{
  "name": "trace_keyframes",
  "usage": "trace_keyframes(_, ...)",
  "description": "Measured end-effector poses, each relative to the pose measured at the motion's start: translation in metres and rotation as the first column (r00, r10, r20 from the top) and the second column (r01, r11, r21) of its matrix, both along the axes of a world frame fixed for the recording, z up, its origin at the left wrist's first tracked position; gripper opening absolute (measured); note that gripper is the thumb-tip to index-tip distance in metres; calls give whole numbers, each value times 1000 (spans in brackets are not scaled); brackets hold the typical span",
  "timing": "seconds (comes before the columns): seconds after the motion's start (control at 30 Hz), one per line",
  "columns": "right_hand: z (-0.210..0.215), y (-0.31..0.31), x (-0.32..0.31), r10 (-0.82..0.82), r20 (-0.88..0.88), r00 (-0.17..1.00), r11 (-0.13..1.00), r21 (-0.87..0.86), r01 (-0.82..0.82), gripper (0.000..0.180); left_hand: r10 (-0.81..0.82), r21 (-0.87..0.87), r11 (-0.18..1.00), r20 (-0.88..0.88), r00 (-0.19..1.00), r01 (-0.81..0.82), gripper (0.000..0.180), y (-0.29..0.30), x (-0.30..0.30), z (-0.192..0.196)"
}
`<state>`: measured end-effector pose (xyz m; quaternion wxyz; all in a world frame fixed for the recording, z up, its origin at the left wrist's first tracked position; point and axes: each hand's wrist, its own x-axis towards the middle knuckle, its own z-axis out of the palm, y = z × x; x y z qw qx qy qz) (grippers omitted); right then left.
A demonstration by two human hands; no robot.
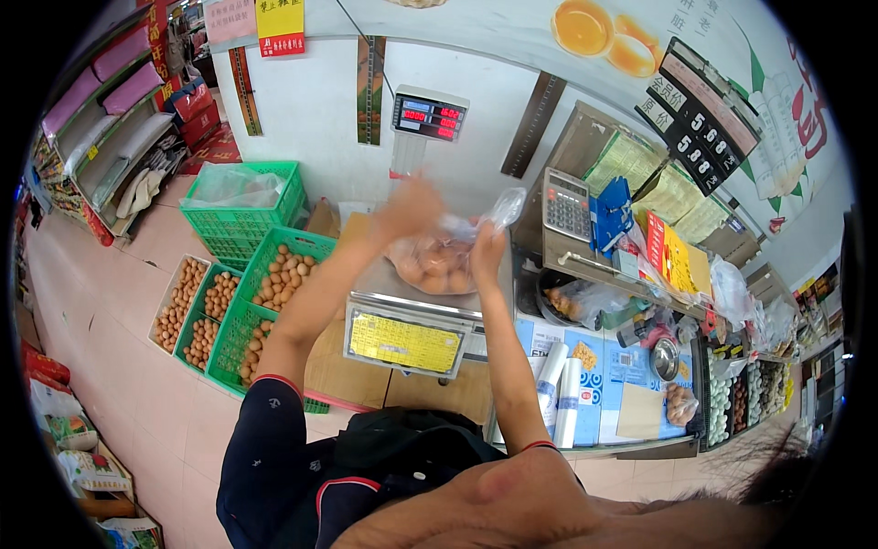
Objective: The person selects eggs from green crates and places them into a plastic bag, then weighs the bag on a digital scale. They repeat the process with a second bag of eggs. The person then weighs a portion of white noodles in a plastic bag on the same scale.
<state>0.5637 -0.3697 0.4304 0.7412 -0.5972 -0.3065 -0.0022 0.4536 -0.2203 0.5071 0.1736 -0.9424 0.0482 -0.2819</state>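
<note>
A clear plastic bag of brown eggs [430,267] rests on the metal top of a weighing scale [366,280]. My right hand [487,247] is closed around the gathered neck of the bag on its right side, and the loose plastic end sticks up above the fingers. Above the bag's left side is my left hand [410,209], smeared by motion, so its fingers cannot be made out. Behind the bag stands the scale's display [430,114] with lit red digits. A yellow printed sheet [405,342] covers the scale's front panel.
Green crates [240,300] and a white tray [174,334] of brown eggs stand at the left. One more green crate [240,229] holds plastic bags. On the right, a shelf carries a calculator [567,203] and a price sign [700,119]. White rolls [567,403] lie beside my right forearm.
</note>
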Motion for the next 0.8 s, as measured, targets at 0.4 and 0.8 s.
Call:
trace_keyframes(0.4,21,8,-9,-42,-131,991,999,-26,39,32,58,-944,108,320,945,313,37,-39,-29,-84)
trace_keyframes(0.8,20,4,-15,-49,-61,997,994,-105,43,22,343,-919,-235,227,912,317,41,-64,0,-72)
